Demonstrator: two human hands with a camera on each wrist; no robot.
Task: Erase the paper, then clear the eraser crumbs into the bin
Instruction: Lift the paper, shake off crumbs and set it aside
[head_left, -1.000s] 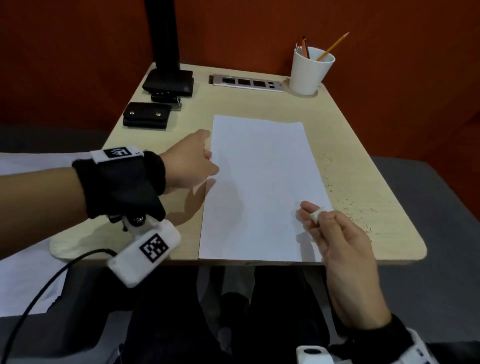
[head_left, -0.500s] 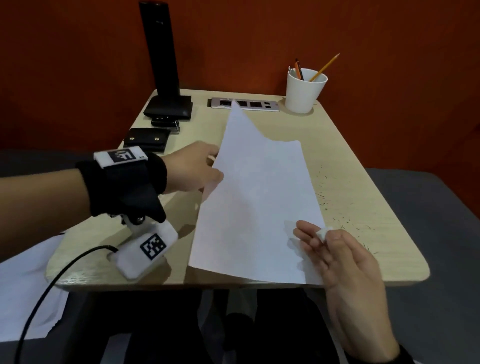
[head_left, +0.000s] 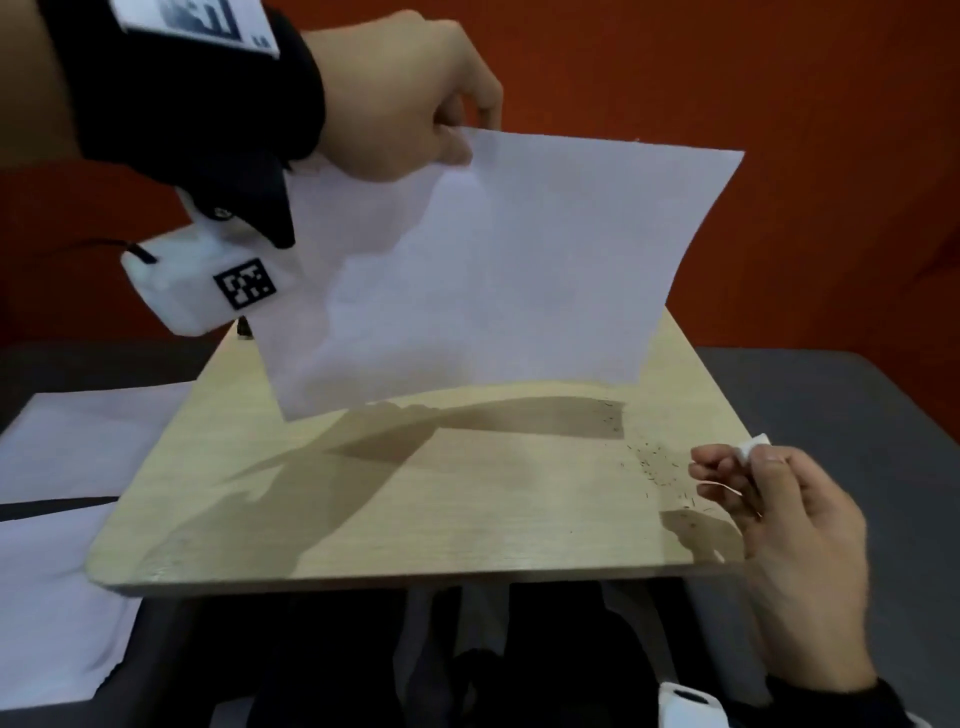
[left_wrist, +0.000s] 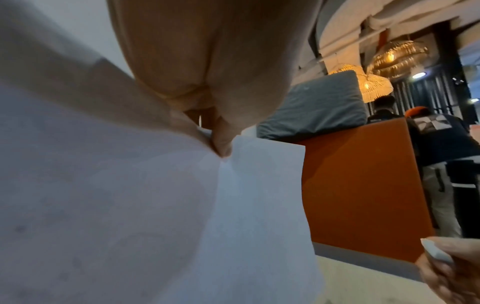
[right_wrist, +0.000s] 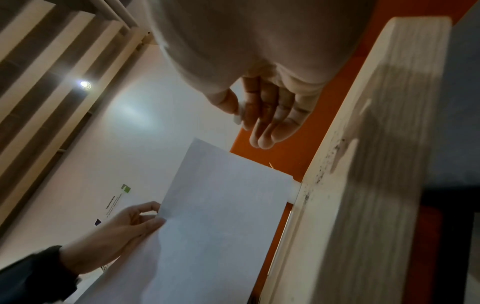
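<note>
Desk (head_left: 467, 519): crumbs (head_left: 660, 467) scattered by its right edge. Paper (head_left: 493, 270) hangs clear above the desk; 0.5 s ago its near edge lay flat. My left hand (head_left: 405, 104) pinches its top edge; left wrist view alone shows the thumb-finger pinch. My right hand (head_left: 795, 545) pinches the eraser (head_left: 750, 448) beyond the desk's near right corner.

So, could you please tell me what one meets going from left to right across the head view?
Loose sheets off the table's left side → left hand pinching the lifted paper → eraser crumbs on the table → right hand holding the eraser.
</note>
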